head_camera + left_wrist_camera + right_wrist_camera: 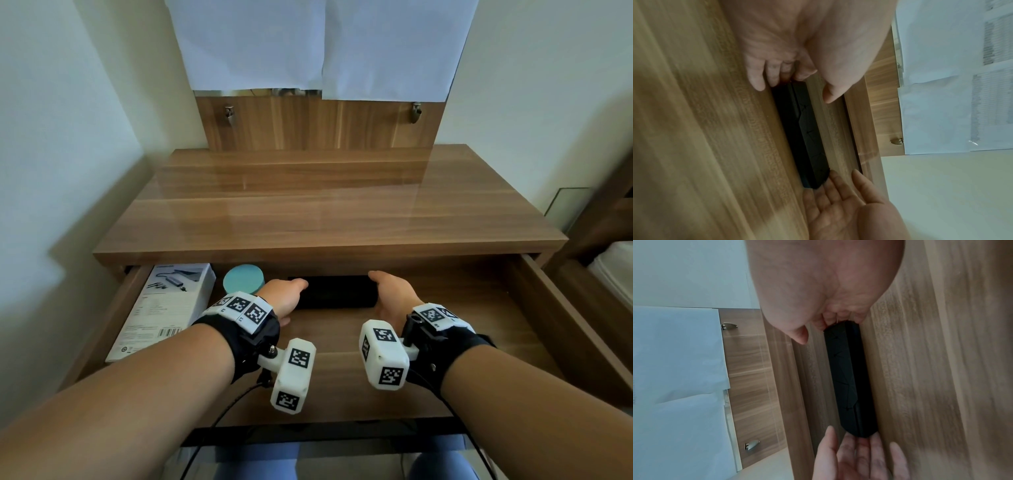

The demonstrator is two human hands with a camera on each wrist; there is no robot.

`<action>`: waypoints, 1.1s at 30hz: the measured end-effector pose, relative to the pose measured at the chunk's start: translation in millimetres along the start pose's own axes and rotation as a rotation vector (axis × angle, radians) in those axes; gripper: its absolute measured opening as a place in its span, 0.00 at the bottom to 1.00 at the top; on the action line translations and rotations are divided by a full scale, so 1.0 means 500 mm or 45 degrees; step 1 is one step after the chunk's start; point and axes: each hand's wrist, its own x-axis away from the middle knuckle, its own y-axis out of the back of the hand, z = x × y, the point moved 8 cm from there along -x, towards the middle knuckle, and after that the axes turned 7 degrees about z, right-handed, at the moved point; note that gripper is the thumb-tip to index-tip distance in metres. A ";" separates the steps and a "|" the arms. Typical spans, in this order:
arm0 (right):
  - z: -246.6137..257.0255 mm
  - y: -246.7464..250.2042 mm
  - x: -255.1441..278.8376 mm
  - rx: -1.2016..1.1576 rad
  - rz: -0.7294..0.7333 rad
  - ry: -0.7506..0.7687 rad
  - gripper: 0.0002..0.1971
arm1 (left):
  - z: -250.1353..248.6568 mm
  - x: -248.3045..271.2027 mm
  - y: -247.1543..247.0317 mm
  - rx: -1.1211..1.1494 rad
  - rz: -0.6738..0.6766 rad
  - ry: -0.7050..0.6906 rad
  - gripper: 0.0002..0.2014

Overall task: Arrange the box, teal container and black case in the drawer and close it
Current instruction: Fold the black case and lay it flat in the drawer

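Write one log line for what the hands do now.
left hand, right hand: fingers touch black case ends | drawer: open

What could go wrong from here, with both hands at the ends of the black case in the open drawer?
1. The black case lies deep under the desktop edge; closing too soon could catch the left hand or right hand.
2. Fingers only touch the case's ends, with no firm grip, so pushing may skew it.
3. Sliding it left could knock the teal container against the box.
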 end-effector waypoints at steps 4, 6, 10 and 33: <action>0.012 -0.004 0.040 0.086 -0.015 -0.002 0.26 | 0.005 0.006 0.002 -0.024 -0.003 -0.005 0.26; 0.022 0.004 0.061 0.176 -0.071 -0.041 0.30 | 0.007 0.007 0.003 -0.081 -0.006 -0.012 0.29; 0.041 0.009 0.088 0.226 -0.107 0.013 0.33 | 0.007 0.024 0.009 -0.189 -0.042 -0.054 0.27; -0.050 0.039 0.321 1.019 0.354 0.128 0.14 | 0.116 0.246 -0.060 -0.485 0.442 -0.371 0.03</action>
